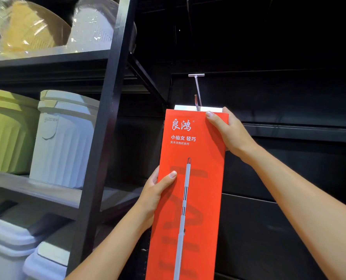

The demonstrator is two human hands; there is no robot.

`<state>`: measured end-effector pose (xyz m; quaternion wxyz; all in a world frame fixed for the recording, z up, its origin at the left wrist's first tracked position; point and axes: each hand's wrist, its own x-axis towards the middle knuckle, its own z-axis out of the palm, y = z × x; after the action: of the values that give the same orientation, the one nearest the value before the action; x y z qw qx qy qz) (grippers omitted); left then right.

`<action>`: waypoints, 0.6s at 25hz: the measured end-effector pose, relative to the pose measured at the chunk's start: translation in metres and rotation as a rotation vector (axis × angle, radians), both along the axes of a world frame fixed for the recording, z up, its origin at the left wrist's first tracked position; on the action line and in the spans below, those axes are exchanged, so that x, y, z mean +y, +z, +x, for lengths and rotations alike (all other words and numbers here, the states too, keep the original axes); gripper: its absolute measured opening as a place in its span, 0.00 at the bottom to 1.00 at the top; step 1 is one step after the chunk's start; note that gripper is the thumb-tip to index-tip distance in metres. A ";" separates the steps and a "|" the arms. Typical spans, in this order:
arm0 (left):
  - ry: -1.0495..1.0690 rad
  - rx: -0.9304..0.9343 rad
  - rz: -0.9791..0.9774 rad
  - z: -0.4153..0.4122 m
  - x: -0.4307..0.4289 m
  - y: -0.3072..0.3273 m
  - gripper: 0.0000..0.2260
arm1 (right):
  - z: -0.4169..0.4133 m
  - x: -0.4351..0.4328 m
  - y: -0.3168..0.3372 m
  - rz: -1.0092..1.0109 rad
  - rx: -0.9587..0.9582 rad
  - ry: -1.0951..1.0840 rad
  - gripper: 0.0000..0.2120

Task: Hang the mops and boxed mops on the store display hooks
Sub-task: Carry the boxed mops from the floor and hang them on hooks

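A tall orange boxed mop (196,150), printed with white characters and a picture of a grey mop handle, stands upright against the dark display wall. My right hand (227,131) grips its top right corner, thumb on the front. Lower down, my left hand (156,190) holds the box's left edge, thumb across the front. A metal display hook (197,91) juts from the wall just above the box, and its tip meets the box's white top flap (180,107). Whether the flap is threaded on the hook cannot be told.
A black shelving unit (105,110) stands to the left, loaded with a green bin (6,134), a white ribbed bin (65,138), wrapped basins on top and pale lidded tubs below. Dark wall panels (289,98) with horizontal rails extend right of the box.
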<state>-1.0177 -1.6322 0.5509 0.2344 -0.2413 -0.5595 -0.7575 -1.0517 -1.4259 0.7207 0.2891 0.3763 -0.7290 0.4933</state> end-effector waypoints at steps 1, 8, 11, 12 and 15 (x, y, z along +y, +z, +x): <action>0.011 -0.006 -0.002 -0.006 0.000 0.000 0.20 | -0.009 0.000 0.000 -0.001 -0.019 -0.030 0.25; 0.095 -0.001 0.008 -0.038 -0.002 -0.006 0.17 | -0.033 -0.004 -0.002 0.058 -0.039 -0.221 0.53; 0.093 0.000 0.004 -0.048 -0.001 -0.009 0.17 | -0.031 -0.005 0.001 0.112 -0.031 -0.311 0.60; 0.084 0.001 0.002 -0.049 -0.001 -0.010 0.17 | -0.029 -0.005 0.002 0.132 -0.025 -0.336 0.60; 0.070 0.007 0.002 -0.052 -0.004 -0.010 0.17 | -0.023 -0.005 0.003 0.236 0.040 -0.524 0.55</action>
<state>-1.0702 -1.6361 0.5407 0.2629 -0.2240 -0.5660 -0.7485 -1.0748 -1.4308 0.7232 0.3753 0.2160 -0.8479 0.3059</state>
